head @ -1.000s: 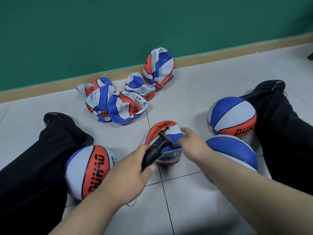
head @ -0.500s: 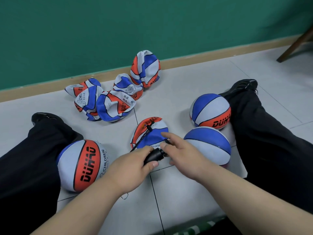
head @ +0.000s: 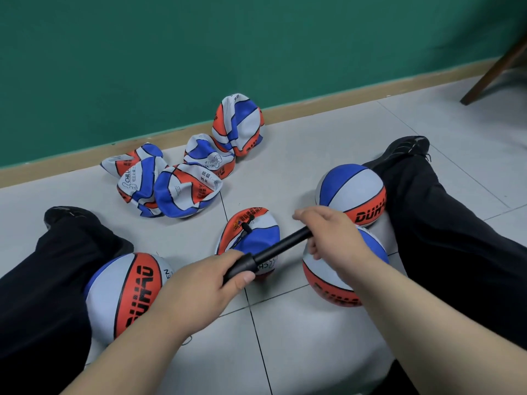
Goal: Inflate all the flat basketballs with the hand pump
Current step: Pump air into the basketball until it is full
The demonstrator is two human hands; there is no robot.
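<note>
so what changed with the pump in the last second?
The right hand has pulled the pump handle out toward the upper right, so the pump is now extended; half a second ago the hands nearly touched. The left hand still grips its lower end, the hose stays plugged into the soft ball, and the other balls lie unmoved.
</note>
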